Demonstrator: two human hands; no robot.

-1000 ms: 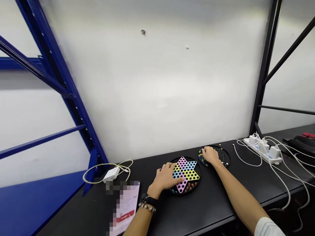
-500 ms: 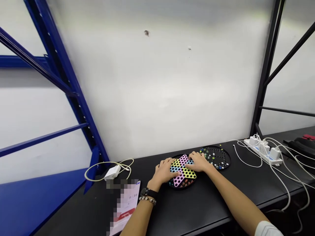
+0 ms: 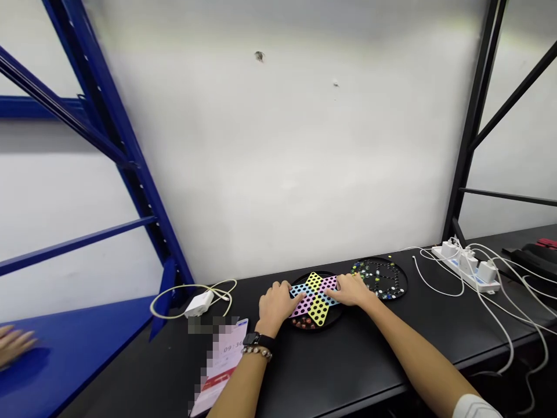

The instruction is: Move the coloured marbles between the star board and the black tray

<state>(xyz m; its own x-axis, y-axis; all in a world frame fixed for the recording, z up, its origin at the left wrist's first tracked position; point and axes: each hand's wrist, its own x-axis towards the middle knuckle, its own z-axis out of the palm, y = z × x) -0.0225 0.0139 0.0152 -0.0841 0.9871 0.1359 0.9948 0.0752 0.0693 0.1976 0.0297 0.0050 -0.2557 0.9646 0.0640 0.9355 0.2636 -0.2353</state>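
Note:
A star-shaped Chinese checkers board (image 3: 319, 309) with pink, yellow and blue points full of black holes lies over a round black tray (image 3: 329, 325). My left hand (image 3: 275, 305) grips its left point, thumb on top and fingers curled at the edge. From the right side, my right hand (image 3: 350, 289) pinches another point, its thumb on the upper face. Reddish marbles (image 3: 303, 323) show in the tray below the board's lower left edge. The rest of the tray's inside is mostly covered.
Behind my right hand lies a second round black tray (image 3: 398, 297) with loose marbles. A phone or tablet (image 3: 221, 366) lies by my left wrist. A white charger (image 3: 199, 304) with cable sits left; a power strip (image 3: 465, 270) with cords sits right. Another person's hand (image 3: 15, 345) is over the blue shelf (image 3: 87, 348).
The star board has turned clockwise between my hands, and a yellow point now faces the wall. My left hand has shifted slightly left. Another person's hand has appeared at the far left.

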